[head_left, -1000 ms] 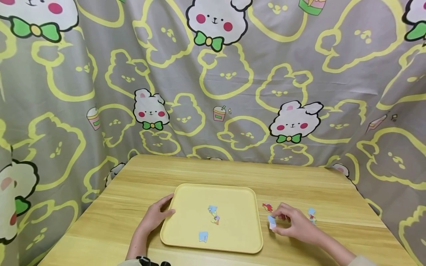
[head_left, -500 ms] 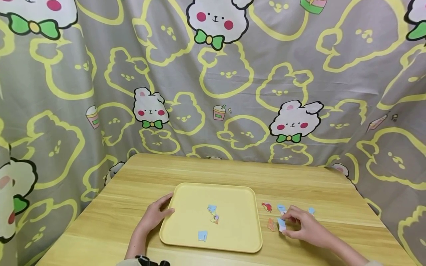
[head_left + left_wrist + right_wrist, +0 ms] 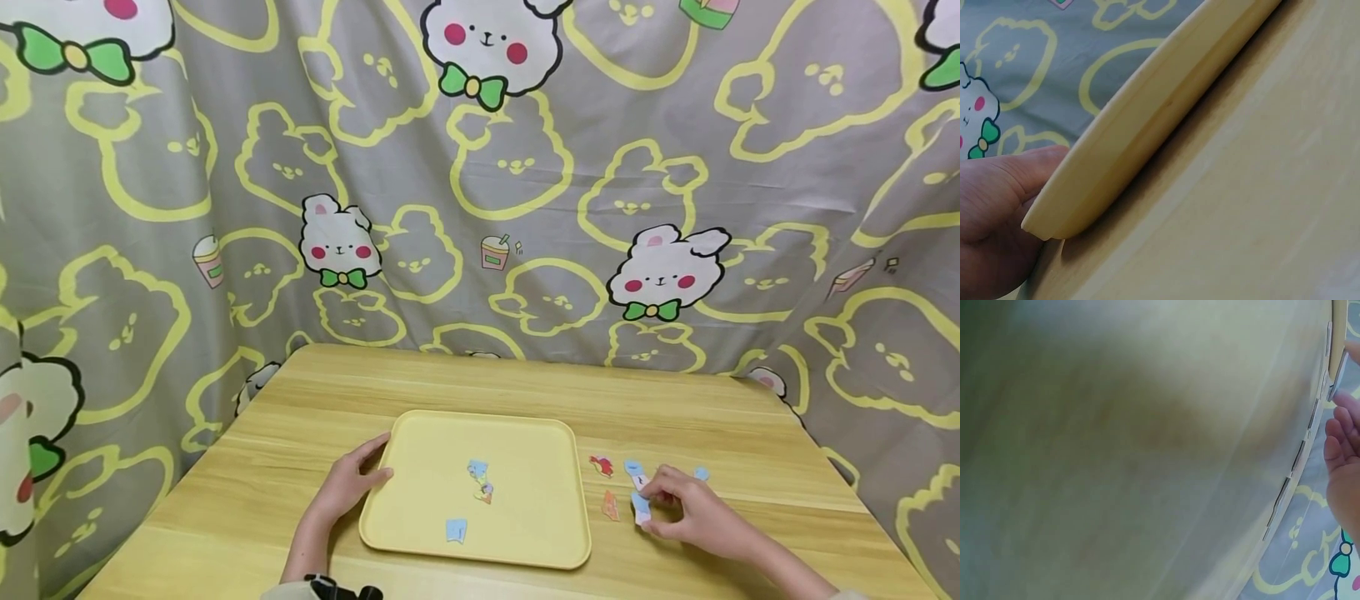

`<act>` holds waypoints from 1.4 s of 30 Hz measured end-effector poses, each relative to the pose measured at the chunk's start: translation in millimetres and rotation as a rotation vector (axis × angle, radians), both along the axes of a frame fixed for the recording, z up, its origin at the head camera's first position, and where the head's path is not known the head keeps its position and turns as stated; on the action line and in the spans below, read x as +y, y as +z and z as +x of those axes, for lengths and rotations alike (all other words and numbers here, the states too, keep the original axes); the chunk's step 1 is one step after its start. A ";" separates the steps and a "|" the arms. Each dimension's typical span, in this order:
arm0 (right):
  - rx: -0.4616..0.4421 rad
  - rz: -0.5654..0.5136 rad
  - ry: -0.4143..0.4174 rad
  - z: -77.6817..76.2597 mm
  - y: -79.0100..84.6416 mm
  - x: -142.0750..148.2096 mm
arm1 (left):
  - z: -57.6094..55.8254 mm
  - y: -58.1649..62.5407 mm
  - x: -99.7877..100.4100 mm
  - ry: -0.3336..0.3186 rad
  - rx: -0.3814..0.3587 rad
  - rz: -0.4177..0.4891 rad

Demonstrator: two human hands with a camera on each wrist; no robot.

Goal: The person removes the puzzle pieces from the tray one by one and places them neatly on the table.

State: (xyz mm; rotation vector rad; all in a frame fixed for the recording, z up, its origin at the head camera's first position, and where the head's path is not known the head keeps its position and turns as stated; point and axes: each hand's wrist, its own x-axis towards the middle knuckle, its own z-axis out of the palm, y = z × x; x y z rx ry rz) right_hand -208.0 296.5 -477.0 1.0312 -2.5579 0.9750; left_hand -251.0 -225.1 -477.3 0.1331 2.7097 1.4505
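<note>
My right hand (image 3: pixel 692 512) pinches the blue-and-white piece (image 3: pixel 640 508), long side pointing away from me — the tray (image 3: pixel 536 500) lies leftward, my spread left hand (image 3: pixel 347 490) touching it

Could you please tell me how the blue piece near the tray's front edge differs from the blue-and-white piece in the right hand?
The blue piece lies flat on the tray, while the blue-and-white piece is pinched in the right hand, off to the tray's right. The blue piece looks mostly blue; the blue-and-white piece has a large pale lower part. Both are small and thin.
</note>
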 end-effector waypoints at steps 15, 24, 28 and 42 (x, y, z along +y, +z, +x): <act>0.032 0.081 -0.017 0.0 -2.2 2.0 | 0.6 -0.8 0.7 0.007 0.031 -0.018; 0.054 0.113 -0.029 -0.7 -2.6 2.3 | 0.6 0.8 1.1 0.010 0.030 -0.015; 0.080 0.127 -0.025 -0.5 -1.4 2.1 | -0.1 0.5 0.7 0.008 0.029 -0.005; 0.083 0.175 -0.016 1.1 2.1 4.7 | -1.9 -1.6 1.0 0.012 0.032 -0.017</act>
